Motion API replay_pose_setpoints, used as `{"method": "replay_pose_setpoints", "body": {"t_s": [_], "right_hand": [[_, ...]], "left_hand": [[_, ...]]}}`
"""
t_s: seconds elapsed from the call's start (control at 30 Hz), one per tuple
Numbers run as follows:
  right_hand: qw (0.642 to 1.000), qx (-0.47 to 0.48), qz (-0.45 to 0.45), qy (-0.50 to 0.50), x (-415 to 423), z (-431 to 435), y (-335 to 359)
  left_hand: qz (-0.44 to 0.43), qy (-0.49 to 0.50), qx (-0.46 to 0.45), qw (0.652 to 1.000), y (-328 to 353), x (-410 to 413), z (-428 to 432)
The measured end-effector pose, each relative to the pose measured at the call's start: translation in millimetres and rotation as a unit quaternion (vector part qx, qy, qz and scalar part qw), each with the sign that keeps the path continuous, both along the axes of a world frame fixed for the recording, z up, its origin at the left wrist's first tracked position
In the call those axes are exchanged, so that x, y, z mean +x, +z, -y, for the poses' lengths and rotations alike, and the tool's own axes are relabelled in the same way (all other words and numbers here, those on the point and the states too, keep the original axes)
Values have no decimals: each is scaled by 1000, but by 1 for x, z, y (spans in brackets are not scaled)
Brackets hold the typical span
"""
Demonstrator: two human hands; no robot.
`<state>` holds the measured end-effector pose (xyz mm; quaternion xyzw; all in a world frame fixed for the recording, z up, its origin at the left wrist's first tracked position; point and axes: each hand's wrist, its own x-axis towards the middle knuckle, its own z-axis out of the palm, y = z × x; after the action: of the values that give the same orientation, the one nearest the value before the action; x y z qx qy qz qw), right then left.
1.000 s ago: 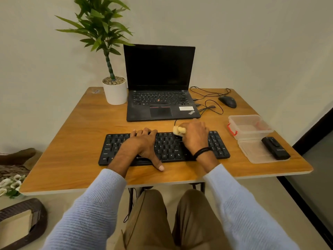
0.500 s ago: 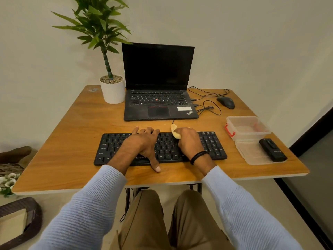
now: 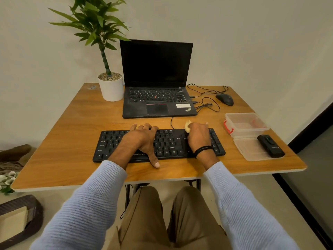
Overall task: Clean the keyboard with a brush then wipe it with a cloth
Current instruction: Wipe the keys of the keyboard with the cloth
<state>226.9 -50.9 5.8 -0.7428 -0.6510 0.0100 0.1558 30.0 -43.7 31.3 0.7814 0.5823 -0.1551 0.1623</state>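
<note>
On the black keyboard (image 3: 167, 145), L hand (image 3: 142, 139) is lying flat w/ fingers spread; R hand (image 3: 199, 138) is gripping a pale yellowish cloth (image 3: 187, 126) over right-side keys

Matt black plastic keyboard (image 3: 167, 145); glossy wood-grain table (image 3: 72, 141); clear plastic box (image 3: 246, 124).

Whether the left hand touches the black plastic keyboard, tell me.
Touching. Head view: the left hand lies on the black plastic keyboard, thumb past its front edge.
</note>
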Motion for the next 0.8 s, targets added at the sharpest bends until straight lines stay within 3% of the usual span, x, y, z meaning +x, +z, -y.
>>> {"method": "replay_pose_setpoints", "body": {"t_s": [0.13, 0.23, 0.8], "right_hand": [[997, -16, -3, 79, -22, 20, -3], [997, 9, -65, 30, -6, 17, -4], [999, -7, -8, 42, -16, 52, -7]], "left_hand": [[-8, 0, 2, 1000, 1, 3, 0], [-3, 1, 4, 1000, 1, 2, 1], [-7, 12, -8, 1000, -1, 4, 0]]}}
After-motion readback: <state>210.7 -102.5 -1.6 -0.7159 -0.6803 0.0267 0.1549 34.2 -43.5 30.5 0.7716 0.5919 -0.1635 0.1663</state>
